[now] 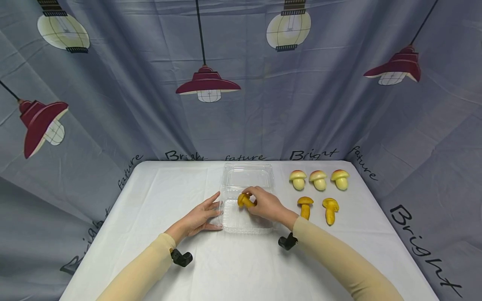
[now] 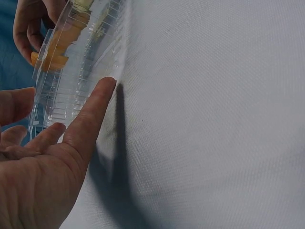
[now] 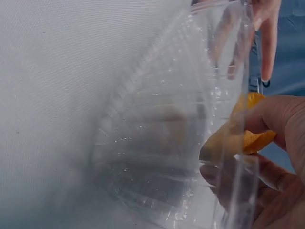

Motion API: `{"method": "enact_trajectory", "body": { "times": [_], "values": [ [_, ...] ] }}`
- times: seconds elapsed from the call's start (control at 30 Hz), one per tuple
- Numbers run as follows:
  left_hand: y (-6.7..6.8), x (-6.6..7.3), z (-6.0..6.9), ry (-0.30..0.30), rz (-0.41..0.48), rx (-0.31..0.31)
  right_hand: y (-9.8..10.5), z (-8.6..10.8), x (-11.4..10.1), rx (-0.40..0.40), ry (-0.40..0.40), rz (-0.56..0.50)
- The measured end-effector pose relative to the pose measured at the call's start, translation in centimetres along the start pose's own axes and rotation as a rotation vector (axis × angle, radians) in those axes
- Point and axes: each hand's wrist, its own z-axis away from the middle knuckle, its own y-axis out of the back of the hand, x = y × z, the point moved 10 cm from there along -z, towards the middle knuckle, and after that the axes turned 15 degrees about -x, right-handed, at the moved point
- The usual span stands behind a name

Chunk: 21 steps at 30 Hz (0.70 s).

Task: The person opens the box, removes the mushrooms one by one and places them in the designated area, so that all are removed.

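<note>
A clear plastic clamshell box (image 1: 233,221) lies on the white table with its lid (image 1: 247,175) folded back toward the far edge. Over the box, my right hand (image 1: 266,205) pinches an orange-brown mushroom (image 1: 244,200) by its stem, cap toward the left. In the right wrist view the same mushroom (image 3: 259,140) shows between thumb and fingers, partly behind the box wall. My left hand (image 1: 200,218) rests with spread, fairly straight fingers against the left side of the box. The left wrist view shows that hand (image 2: 52,167) beside the clear wall.
To the right lie two more orange-brown mushrooms, one (image 1: 305,205) partly behind my right wrist and another (image 1: 330,210) farther right. Behind them is a row of yellow mushrooms with reddish caps (image 1: 319,180). A grey printed curtain (image 1: 244,125) hangs behind the table.
</note>
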Motion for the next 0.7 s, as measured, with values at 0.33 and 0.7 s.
{"method": "enact_trajectory", "body": {
  "times": [0.33, 0.7],
  "values": [
    [0.1, 0.0, 0.0, 0.003, 0.003, 0.004, 0.7, 0.6, 0.7, -0.049, 0.027, -0.386],
    [0.1, 0.0, 0.1, -0.002, -0.005, 0.003, 1.4, 1.5, 1.2, -0.083, 0.101, -0.598]
  ]
}}
